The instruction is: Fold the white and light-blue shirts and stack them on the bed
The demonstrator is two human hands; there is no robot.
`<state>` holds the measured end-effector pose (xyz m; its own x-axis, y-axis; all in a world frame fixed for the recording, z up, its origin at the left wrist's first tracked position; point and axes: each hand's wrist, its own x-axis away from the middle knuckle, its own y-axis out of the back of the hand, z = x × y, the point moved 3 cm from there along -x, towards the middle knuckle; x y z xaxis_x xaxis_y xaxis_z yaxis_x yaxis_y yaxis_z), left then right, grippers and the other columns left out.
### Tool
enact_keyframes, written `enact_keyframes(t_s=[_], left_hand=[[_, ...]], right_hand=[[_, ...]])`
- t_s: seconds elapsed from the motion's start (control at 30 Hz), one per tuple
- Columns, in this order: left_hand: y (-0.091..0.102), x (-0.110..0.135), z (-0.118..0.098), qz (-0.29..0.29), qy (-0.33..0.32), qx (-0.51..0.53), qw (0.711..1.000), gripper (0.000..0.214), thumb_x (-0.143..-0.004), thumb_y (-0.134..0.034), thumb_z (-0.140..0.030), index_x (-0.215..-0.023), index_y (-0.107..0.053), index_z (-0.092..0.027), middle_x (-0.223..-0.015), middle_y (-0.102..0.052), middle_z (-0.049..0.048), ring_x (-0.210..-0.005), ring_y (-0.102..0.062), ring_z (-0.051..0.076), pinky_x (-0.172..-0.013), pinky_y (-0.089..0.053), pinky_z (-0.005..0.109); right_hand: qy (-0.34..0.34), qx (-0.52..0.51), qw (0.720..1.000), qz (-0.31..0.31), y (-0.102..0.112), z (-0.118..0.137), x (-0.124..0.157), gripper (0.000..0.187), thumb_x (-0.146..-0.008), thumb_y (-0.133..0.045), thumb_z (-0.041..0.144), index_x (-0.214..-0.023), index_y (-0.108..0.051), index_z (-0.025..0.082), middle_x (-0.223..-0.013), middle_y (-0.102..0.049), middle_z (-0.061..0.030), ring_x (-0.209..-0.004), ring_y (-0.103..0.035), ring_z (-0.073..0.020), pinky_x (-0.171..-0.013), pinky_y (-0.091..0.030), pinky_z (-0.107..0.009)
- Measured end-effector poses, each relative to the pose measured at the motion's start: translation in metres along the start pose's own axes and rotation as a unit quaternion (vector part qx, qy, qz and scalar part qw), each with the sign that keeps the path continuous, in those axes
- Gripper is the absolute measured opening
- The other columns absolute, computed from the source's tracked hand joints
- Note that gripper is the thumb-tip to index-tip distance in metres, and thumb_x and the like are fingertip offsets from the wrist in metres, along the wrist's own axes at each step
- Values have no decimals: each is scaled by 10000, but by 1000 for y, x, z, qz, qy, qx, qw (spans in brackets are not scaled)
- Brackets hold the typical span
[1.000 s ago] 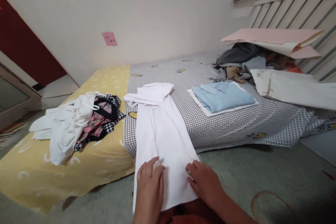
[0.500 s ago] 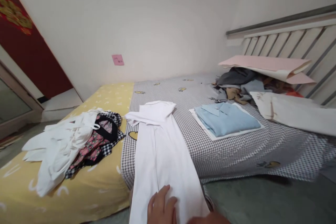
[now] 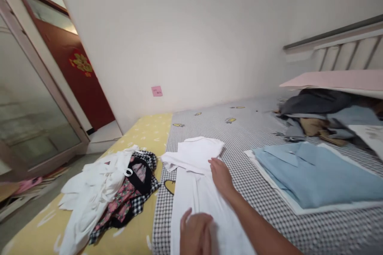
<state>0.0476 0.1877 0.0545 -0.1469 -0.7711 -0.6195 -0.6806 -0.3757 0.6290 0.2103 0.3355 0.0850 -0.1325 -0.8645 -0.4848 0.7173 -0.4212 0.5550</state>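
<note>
A long white garment (image 3: pixel 203 199) lies lengthwise down the checked sheet, its top part folded over into a flat panel with a sleeve-like piece sticking out to the left. My right hand (image 3: pixel 222 177) reaches in from the right, its fingers stretched out at the right side of the folded part. Low in the picture, my left hand (image 3: pixel 196 231) is over the garment's lower length, fingers bent and somewhat apart. Neither hand visibly grips the cloth. The garment's near end runs out of view.
To the left, a heap of white and patterned clothes (image 3: pixel 110 195) rests on the yellow cover (image 3: pixel 152 125). A folded blue shirt (image 3: pixel 317 171) lies on a white sheet at right. Behind it, dark clothes (image 3: pixel 311 103) are piled under pink board (image 3: pixel 329 79).
My right hand has come up from the bottom edge to the folded top. The left hand stays low, its fingers more bent. The view has shifted left and closer.
</note>
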Motion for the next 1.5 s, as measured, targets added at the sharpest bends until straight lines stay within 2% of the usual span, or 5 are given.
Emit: enact_keyframes(t_s=[0.2,0.4,0.9,1.13,1.5], left_hand=[[54,-134,98,-27,122,-216,968,395,-916,-420,-209,-1252,-626,-173,-1379,-580,187,-1305,-534,313,-1041,-460,498],[31,-218,148,204,95,-422,878,573,-878,-371,-96,-1420,-503,-230,-1571,-415,158,-1468,-328,352,-1138,-237,609],[110,-171,154,487,197,-301,795,148,-622,-656,-263,-748,-731,-248,-779,-770,83,-808,-720,390,-834,-497,535],[5,-294,66,236,77,-241,938,378,-902,-493,-355,-1230,-595,-196,-1208,-702,136,-1131,-647,268,-953,-448,376],[-167,-377,29,284,146,-258,912,499,-794,-646,-633,-868,-684,-141,-1214,-657,249,-1259,-522,445,-944,-434,524]], right_hand=[[-33,-89,993,-75,-35,-36,2,408,-987,-325,363,-1092,-669,171,-1087,-675,-136,-1060,-584,-258,-989,-453,-448],[-142,-233,944,-185,-41,-68,7,393,-981,-388,486,-1165,-575,193,-1186,-607,-141,-1127,-545,-258,-1015,-450,-444],[-70,41,997,5,-50,-43,-1,426,-1009,-371,414,-1357,-602,331,-1562,-453,-10,-1498,-278,-309,-1165,-284,-583],[-72,26,997,3,-56,-47,-2,428,-982,-420,363,-1372,-590,315,-1560,-454,-21,-1489,-294,-334,-1166,-275,-608],[-92,-129,933,-323,-24,-56,9,272,-994,-463,342,-1155,-669,267,-1286,-613,-97,-1201,-564,-271,-967,-479,-471]])
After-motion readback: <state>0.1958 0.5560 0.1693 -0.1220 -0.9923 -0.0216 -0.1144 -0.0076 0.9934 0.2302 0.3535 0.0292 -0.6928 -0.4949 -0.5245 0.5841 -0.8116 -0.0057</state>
